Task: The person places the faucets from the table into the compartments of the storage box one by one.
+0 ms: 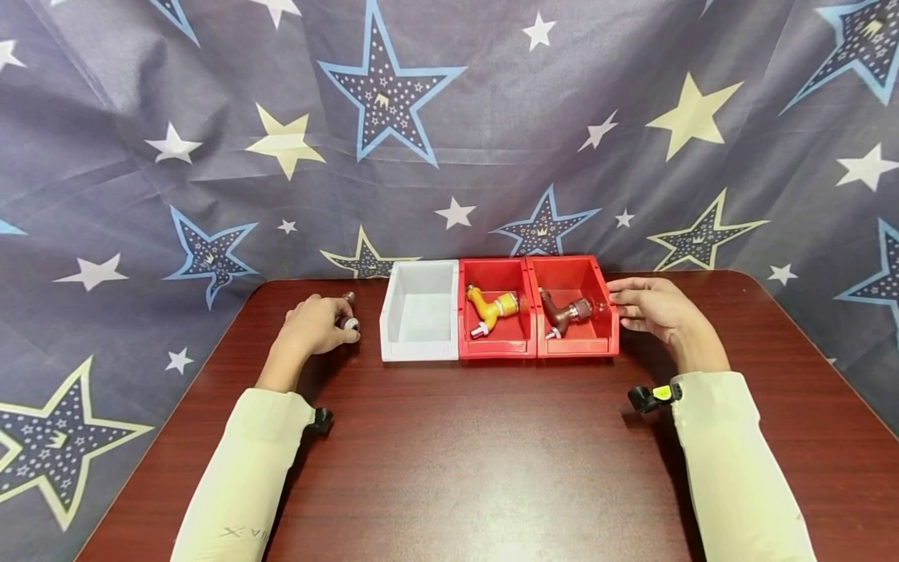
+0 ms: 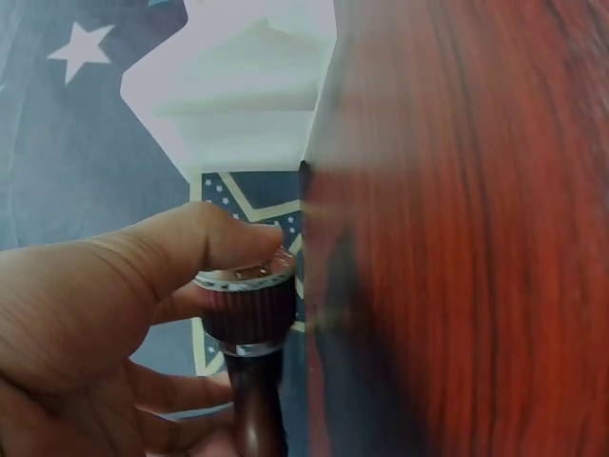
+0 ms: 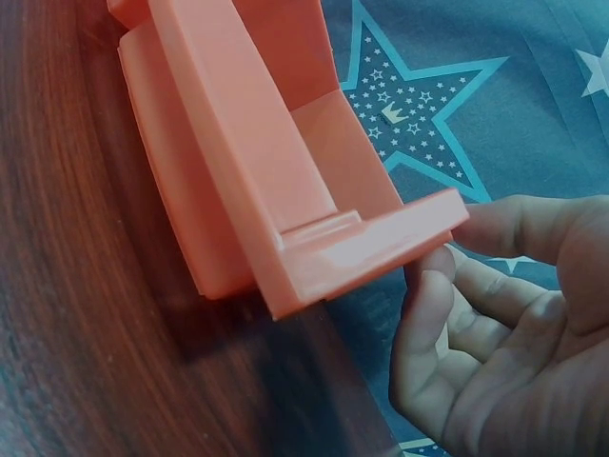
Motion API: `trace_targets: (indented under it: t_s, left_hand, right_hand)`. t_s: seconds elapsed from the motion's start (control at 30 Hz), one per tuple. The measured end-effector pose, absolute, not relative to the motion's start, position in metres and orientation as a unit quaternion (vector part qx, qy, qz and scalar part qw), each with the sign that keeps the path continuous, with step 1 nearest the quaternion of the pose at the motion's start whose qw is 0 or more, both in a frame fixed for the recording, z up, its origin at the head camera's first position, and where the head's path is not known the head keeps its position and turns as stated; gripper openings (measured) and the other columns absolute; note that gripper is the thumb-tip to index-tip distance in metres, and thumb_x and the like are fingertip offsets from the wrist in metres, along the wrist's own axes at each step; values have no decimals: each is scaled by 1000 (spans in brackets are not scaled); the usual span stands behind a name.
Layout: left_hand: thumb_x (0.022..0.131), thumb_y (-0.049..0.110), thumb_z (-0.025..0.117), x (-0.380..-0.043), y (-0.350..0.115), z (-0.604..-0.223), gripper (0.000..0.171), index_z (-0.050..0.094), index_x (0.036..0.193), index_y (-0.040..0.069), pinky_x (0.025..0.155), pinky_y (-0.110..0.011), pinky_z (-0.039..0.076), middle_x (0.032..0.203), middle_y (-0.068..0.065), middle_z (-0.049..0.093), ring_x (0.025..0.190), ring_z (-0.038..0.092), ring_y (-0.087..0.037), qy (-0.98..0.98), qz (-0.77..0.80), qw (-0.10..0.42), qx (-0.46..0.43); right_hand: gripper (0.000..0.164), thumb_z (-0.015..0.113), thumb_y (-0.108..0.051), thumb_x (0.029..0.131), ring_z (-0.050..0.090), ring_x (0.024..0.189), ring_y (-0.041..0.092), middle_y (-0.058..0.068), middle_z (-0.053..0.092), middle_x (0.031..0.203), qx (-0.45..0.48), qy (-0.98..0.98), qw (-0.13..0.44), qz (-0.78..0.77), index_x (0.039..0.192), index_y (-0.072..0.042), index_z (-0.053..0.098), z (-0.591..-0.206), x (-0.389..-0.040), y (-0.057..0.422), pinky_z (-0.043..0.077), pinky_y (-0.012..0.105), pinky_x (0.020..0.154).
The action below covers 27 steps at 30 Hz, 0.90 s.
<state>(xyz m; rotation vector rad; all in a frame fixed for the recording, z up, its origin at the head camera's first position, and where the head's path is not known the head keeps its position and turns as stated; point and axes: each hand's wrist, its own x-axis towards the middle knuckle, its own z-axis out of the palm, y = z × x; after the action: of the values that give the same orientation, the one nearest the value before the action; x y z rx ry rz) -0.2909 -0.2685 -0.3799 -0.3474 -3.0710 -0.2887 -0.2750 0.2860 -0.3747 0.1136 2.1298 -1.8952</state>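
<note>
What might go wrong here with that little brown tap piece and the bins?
The left hand pinches the brown fitting only near its cap, so it might slip onto the table. The right hand touches the right red bin at its edge; a nudge may slide the row.

Dark wooden table (image 1: 449, 468) — starry grey backdrop cloth (image 1: 449, 117).

No readable text, labels or numbers

Cream long sleeves (image 1: 242, 476), with small black cameras (image 1: 644, 398) strapped at both wrists.
</note>
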Motion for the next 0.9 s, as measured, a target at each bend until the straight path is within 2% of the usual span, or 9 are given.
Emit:
trace_targets:
  t_s: [0.13,0.33,0.53,0.9]
  left_hand:
    - [78,32,77,-290,-264,-379,24,65,93,18,77,-61,42,90,-10,61,97,56,-42,-987,-99,52,-118]
    - [78,33,79,-288,-258,-376,32,65,101,18,76,-62,41,99,-17,59,95,55,-48,-983,-106,83,-122]
    - [75,35,79,-287,-252,-373,36,66,105,18,77,-62,40,108,-23,56,95,53,-47,-981,-106,112,-116]
    - [75,35,76,-281,-240,-360,38,67,108,19,78,-62,38,109,-22,53,96,50,-45,-979,-105,137,-109]
  right_hand:
    - [47,56,-8,103,69,79,8,-7,74,90,37,741,141,-656,146,7,44,-374,-273,285,59,28,75]
    - [47,55,-8,103,68,77,8,-7,74,89,37,748,133,-649,146,7,45,-372,-271,284,60,28,75]
    - [46,55,-9,103,68,77,7,-8,73,89,36,746,135,-651,146,7,45,-372,-272,286,60,28,76]
    - [48,55,-7,103,69,79,8,-7,73,91,33,734,143,-663,147,7,42,-374,-273,286,59,28,75]
